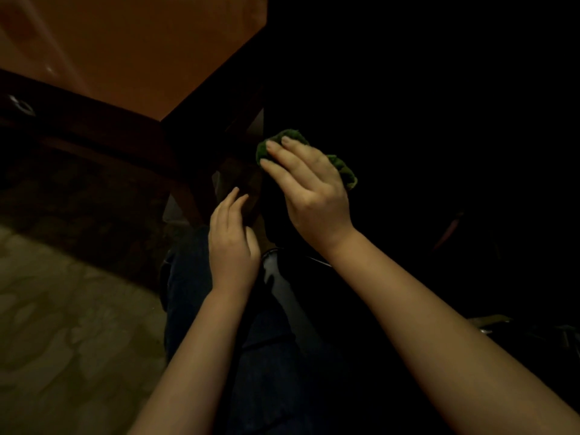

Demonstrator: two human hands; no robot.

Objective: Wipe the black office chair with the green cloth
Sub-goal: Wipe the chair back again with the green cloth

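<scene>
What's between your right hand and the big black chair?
The green cloth. The head view shows it bunched under the right hand, whose straight fingers press it against the black office chair.

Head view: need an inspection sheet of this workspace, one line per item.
Surface: black office chair, too dark to judge how clean it is.
Job's things: green cloth, bunched, pressed on the chair.
Clutter: nothing seen.
Grips: right hand presses the cloth with straight fingers; left hand relaxed, holds nothing.
Cables: nothing seen.
Surroundings: wooden table to the left, mottled floor below, the person's dark trousers.
</scene>
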